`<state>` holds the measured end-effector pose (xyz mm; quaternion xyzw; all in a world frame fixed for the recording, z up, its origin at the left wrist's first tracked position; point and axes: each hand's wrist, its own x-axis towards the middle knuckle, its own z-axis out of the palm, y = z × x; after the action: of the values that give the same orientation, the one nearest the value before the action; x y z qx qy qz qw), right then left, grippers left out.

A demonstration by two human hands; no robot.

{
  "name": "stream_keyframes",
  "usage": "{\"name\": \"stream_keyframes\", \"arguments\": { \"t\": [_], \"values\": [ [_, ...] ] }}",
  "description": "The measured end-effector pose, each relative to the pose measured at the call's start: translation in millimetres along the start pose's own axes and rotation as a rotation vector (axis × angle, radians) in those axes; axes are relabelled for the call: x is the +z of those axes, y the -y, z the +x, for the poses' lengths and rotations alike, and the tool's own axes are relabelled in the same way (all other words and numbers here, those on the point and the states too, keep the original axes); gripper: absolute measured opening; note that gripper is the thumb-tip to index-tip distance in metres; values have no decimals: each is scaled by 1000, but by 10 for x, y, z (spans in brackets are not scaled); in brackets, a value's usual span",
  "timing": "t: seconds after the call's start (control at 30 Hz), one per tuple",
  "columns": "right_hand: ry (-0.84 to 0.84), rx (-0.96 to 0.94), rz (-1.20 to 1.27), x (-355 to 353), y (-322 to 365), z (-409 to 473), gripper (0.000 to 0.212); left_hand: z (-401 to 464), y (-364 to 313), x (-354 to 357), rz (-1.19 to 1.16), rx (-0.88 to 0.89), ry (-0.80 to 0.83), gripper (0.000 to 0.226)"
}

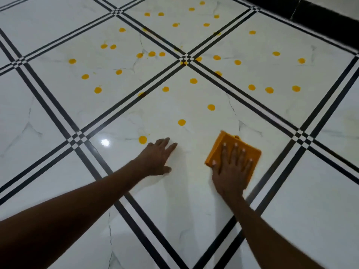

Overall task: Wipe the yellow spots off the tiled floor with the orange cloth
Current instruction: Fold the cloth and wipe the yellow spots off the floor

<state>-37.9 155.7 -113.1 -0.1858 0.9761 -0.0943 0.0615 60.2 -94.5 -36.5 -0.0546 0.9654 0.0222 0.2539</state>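
A folded orange cloth (227, 145) lies flat on the white tiled floor (174, 191). My right hand (232, 167) presses down on it with fingers spread and straight. My left hand (157, 158) rests flat on the bare tile to the left of the cloth, fingers straight. Several yellow spots dot the tiles ahead; the nearest ones are a spot (142, 139) just left of my left fingertips, another (181, 122) beyond the hands and one (211, 107) farther off. A small yellow mark shows at the cloth's far edge.
Black double lines (124, 202) cross the floor between the tiles. A dark skirting or wall base (320, 18) runs along the far right corner. A light reflection (105, 142) glints on the tile left of my left hand.
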Motion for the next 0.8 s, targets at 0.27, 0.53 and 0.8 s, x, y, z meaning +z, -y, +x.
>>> {"name": "stream_keyframes", "arguments": {
  "t": [0.27,0.53,0.8],
  "values": [
    [2,-382,-42,201,423,123,64,-21,113,236,-33,27,-32,108],
    [-16,-169,10,135,500,-279,70,202,161,99,-109,37,-139,93],
    [-154,-62,-24,64,52,1068,71,360,578,-109,-157,-110,-147,111]
  ]
}}
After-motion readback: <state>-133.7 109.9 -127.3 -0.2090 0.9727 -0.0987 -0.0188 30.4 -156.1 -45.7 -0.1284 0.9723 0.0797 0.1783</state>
